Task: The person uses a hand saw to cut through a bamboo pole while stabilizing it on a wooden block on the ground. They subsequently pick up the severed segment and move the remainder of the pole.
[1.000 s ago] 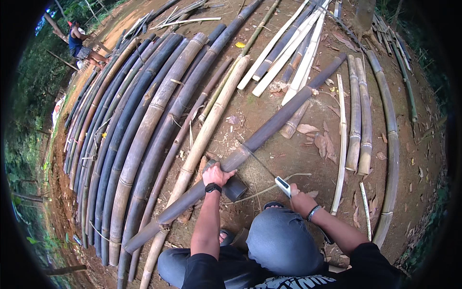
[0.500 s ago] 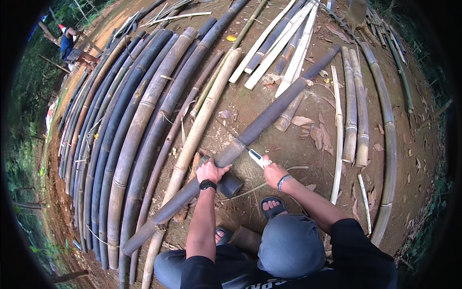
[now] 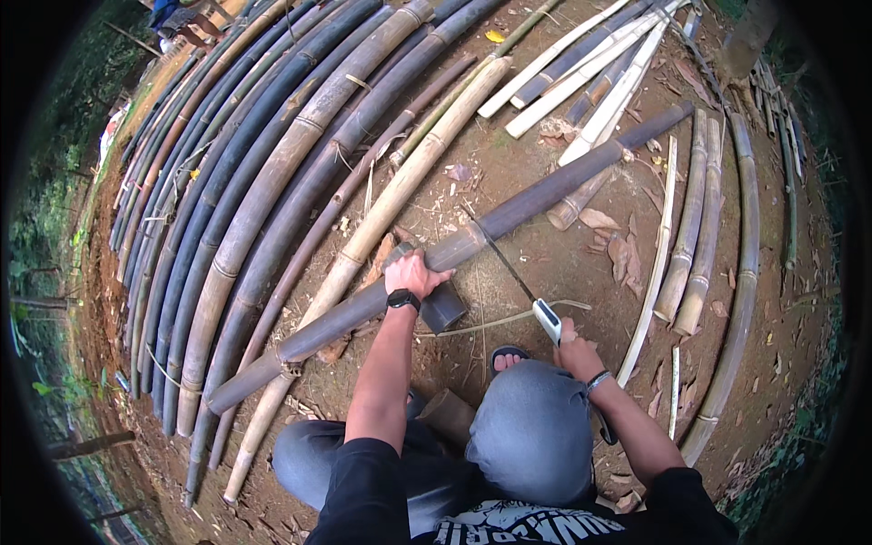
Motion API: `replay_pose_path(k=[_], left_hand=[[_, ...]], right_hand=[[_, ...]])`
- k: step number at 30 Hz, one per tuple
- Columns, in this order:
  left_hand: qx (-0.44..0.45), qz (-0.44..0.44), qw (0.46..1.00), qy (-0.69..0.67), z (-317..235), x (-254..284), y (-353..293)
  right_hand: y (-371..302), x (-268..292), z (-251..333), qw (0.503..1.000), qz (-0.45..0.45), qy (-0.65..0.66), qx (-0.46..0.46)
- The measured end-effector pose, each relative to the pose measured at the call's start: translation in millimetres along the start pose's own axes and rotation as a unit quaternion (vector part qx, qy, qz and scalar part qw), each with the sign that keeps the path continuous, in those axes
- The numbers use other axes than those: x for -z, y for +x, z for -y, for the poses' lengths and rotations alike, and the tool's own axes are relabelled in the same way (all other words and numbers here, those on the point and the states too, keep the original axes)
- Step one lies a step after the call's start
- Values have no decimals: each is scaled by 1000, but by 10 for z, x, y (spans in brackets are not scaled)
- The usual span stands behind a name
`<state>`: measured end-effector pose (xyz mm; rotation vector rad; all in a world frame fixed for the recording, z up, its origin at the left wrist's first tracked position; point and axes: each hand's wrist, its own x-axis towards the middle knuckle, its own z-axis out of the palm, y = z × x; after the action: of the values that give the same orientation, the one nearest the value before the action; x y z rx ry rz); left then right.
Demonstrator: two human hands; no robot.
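Note:
A long dark bamboo pole (image 3: 554, 195) lies slantwise before me, from lower left to upper right. My left hand (image 3: 418, 274) presses down on it near its middle, fingers closed over its top. Under that spot a short dark bamboo piece (image 3: 443, 309) props it up. My right hand (image 3: 578, 354) grips the white handle of a hand saw (image 3: 510, 272). Its thin blade crosses the pole at a pale band, right of my left hand, with the tip showing past the far side. How deep the blade sits in the bamboo I cannot tell.
Many dark bamboo poles (image 3: 272, 173) lie side by side at the left. A pale pole (image 3: 413, 186) runs under the one I hold. Split pale strips (image 3: 581, 68) lie at the far side, more poles (image 3: 695, 227) at the right. A person (image 3: 186, 18) is at the far left.
My right hand has drawn the saw back toward me and to the right, baring more blade on the near side. My left hand keeps its place on the pole. The view has shifted.

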<state>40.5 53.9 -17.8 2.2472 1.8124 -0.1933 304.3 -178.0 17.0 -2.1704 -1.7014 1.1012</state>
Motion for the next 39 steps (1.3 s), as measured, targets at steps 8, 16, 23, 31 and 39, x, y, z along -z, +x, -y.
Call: replay_pose_path(k=[8,16,23,31,39], left_hand=[[9,25,1000,1,73,-54,-81],[-9,21,999,-25,-89,14,-28],[-7,23,999,-36,-186,-48,-67],[2,28,999,-41,-57,34,-36],[-1,46,998,-34,48,52,-46]], right_hand=[[148,186,147,998,-2,-41,50],[743,25,235,998,-11,-46,43],[353,-65,45,998,-30,-56,23],[-122,50,34,996,16,-51,-69],[-89,112,95,998,27,-54,-34]])
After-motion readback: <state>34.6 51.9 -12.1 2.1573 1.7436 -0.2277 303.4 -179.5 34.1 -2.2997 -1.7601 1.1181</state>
